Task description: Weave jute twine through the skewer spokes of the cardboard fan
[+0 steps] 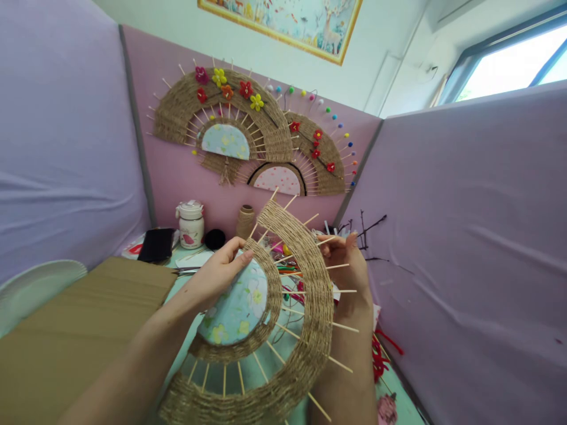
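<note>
A half-round woven fan (316,283) of twine on thin wooden sticks is held up tilted before me. Its centre is a light blue flowered cloth panel (248,301), ringed by a narrow twine band and a wider outer one, with bare stick ends poking past the rim. My left hand (228,262) grips the inner band near the panel's top, thumb in front. At the outer edge, my right hand (348,265) has its fingers curled by a stick tip, partly behind the fan. What its fingertips touch is partly hidden.
Two finished fans (177,118) with felt flowers hang on the pink partition. Along the back stand a white lidded jar (191,224) and a twine spool (245,221). Brown cardboard (84,336) lies left, near scissors (188,271). Dark twigs (364,230) and red pipe cleaners (380,360) are right.
</note>
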The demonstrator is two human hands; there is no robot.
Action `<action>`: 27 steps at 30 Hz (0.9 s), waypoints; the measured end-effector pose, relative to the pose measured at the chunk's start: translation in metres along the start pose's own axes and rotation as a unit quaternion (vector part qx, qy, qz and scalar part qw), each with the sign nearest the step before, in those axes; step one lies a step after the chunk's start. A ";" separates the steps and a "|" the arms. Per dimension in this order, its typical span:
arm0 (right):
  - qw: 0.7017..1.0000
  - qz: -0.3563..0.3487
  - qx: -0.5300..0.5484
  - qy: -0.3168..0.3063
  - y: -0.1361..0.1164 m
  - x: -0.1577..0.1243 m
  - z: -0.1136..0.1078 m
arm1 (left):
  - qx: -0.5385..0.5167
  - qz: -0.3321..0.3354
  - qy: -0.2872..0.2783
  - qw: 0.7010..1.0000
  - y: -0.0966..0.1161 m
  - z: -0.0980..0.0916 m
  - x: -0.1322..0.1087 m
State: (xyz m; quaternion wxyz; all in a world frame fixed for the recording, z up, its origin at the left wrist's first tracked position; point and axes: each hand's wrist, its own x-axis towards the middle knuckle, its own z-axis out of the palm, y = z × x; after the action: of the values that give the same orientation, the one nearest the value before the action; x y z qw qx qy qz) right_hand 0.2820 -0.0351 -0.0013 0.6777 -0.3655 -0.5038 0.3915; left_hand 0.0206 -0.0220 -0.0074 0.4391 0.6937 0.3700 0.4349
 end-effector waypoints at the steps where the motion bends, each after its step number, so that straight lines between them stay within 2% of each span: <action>1: 1.000 -0.001 0.002 0.000 0.000 0.000 0.000 | -0.003 0.001 0.001 1.000 0.000 0.000 0.000; 12: 0.999 0.033 0.033 0.011 0.004 0.002 -0.001 | -0.052 -0.026 0.032 0.998 0.004 -0.002 0.002; 21: 1.000 0.027 0.002 0.007 0.005 0.003 0.000 | -0.105 -0.057 0.021 0.993 0.002 -0.004 0.003; 24: 0.999 0.018 -0.020 0.031 0.009 0.004 -0.003 | -0.112 -0.062 0.031 0.991 0.000 -0.007 0.004; 27: 0.992 -0.030 -0.089 0.084 0.011 0.006 -0.004 | -0.108 -0.057 0.049 0.991 -0.002 -0.011 0.005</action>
State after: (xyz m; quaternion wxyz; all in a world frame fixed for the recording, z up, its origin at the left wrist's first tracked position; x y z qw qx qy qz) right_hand 0.2853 -0.0256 -0.0102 0.6941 -0.4407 -0.4884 0.2922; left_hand 0.0116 -0.0135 -0.0047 0.5173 0.5977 0.3807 0.4798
